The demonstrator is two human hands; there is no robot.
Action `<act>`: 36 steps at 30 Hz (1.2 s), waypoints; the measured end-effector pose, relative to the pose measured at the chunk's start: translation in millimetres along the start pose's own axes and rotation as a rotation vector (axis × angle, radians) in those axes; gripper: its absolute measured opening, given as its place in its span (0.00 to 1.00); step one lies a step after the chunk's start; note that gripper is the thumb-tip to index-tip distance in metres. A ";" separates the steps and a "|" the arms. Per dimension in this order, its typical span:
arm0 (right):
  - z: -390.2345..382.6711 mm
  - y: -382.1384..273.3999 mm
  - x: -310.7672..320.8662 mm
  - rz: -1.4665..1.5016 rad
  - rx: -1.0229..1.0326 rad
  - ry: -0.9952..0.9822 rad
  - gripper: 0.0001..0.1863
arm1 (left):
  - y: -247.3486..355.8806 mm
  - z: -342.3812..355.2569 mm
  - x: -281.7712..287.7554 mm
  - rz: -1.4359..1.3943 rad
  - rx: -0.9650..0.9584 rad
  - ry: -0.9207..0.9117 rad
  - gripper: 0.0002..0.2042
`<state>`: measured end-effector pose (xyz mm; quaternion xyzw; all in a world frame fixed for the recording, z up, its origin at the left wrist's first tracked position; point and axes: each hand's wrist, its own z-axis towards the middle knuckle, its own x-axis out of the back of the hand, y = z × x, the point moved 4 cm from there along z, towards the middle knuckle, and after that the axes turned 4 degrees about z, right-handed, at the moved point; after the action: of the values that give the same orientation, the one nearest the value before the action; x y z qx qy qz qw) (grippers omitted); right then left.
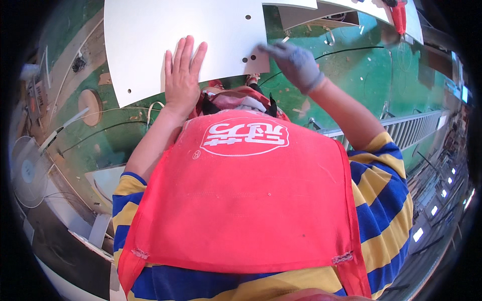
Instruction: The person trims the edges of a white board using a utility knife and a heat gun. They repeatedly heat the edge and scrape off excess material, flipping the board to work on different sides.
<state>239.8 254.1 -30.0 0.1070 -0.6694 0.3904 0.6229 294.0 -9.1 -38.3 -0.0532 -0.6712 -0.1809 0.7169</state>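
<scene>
A large white panel [165,25] with several dark round holes lies in front of me, its near edge close to my body. My left hand [183,80] is bare and rests flat on the panel near that edge, fingers stretched out and holding nothing. A grey-blue work glove [306,75] covers my right hand [296,62], which is at the panel's right edge. Its foremost fingers reach out toward the edge, beside a pair of holes, and their tips are blurred. Whether they touch the panel I cannot tell. No object shows in the glove.
A red-handled tool [399,17] lies on another white board at the far right. A black cable [351,49] crosses the green floor [346,80], which has scraps on it. A roller conveyor [411,128] stands at right, a fan [30,170] at left, near a round wooden disc [90,108].
</scene>
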 end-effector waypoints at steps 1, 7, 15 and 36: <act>-9.5 -5.1 -1.4 0.048 0.028 -0.038 0.23 | -0.3 0.9 1.1 -0.002 -0.002 0.002 0.37; 54.7 29.3 14.3 0.097 -0.042 0.269 0.18 | -0.6 2.0 2.1 -0.018 -0.020 0.025 0.38; -16.6 -3.5 0.3 0.035 0.009 -0.029 0.23 | 0.3 2.2 2.3 -0.016 0.008 0.040 0.38; 12.2 50.8 30.6 0.399 -0.562 0.571 0.15 | 13.4 11.6 4.0 -0.078 -0.086 0.032 0.42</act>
<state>192.5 290.8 -20.8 -0.3095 -0.5581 0.3198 0.7003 287.6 6.4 -31.0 -0.0549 -0.6528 -0.2384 0.7169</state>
